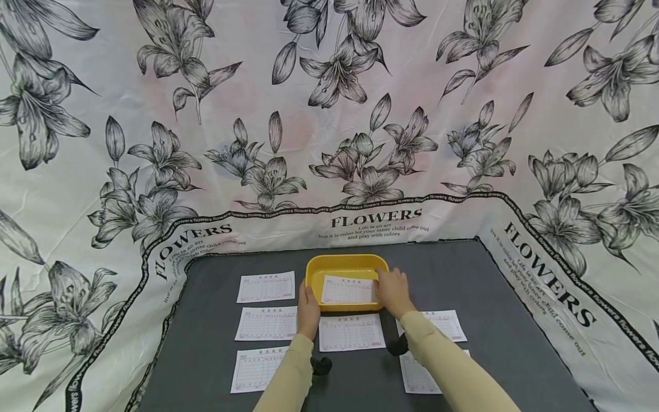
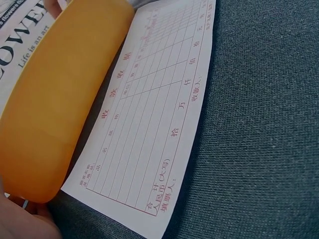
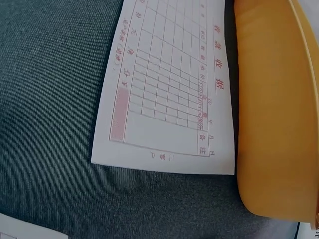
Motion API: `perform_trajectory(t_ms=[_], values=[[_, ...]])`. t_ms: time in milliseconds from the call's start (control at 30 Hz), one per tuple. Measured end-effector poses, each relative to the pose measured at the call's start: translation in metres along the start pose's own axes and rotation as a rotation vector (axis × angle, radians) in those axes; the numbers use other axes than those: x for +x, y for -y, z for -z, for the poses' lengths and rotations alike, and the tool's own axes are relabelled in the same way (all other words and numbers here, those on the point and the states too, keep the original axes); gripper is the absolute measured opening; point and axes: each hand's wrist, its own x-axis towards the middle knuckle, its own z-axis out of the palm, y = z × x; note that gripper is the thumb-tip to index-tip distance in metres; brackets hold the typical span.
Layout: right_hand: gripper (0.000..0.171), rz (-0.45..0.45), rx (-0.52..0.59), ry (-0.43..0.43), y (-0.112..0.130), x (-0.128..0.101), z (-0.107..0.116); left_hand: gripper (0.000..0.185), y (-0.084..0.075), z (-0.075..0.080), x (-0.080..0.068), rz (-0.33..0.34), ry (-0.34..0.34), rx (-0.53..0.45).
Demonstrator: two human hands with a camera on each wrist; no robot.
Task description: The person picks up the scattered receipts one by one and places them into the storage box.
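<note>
A yellow plastic tray (image 1: 340, 261) stands on the grey table near its back edge, with one printed receipt slip (image 1: 348, 290) lying inside. My left hand (image 1: 308, 308) grips the tray's left rim. On the right rim sits my right hand (image 1: 393, 292), fingers curled over the edge. In the left wrist view the tray's outer wall (image 2: 55, 99) fills the left side, beside a slip (image 2: 149, 124) flat on the cloth, and my palm (image 2: 20, 224) shows at the corner. The right wrist view has the tray wall (image 3: 274, 109) next to another slip (image 3: 169, 89).
Several more receipt slips lie flat around the tray: left (image 1: 266, 286), middle left (image 1: 266, 323), front left (image 1: 254, 369), centre (image 1: 352, 332) and right (image 1: 447, 323). A grey tablecloth (image 1: 504, 343) covers the table. A flower-printed sheet (image 1: 329, 114) hangs behind and at both sides.
</note>
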Motion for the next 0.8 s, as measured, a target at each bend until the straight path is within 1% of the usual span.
perform_trajectory(t_ms=[167, 267, 367, 533, 800], values=[[0.035, 0.018, 0.083, -0.066, -0.003, -0.001, 0.007, 0.056, -0.001, -0.001, 0.0, -0.003, -0.002, 0.001], [0.037, 0.023, 0.121, -0.086, -0.006, -0.002, 0.009, 0.054, -0.001, 0.0, -0.001, -0.005, -0.002, -0.005], [0.041, 0.023, 0.134, -0.099, -0.008, -0.004, 0.014, 0.053, -0.001, 0.0, -0.001, -0.003, -0.002, -0.014], [0.048, -0.012, 0.179, -0.132, -0.016, -0.012, 0.021, 0.053, 0.001, 0.0, -0.001, -0.001, -0.001, -0.01], [0.06, -0.072, 0.25, -0.185, -0.042, -0.034, 0.017, 0.052, 0.002, 0.0, -0.001, -0.005, -0.008, -0.009]])
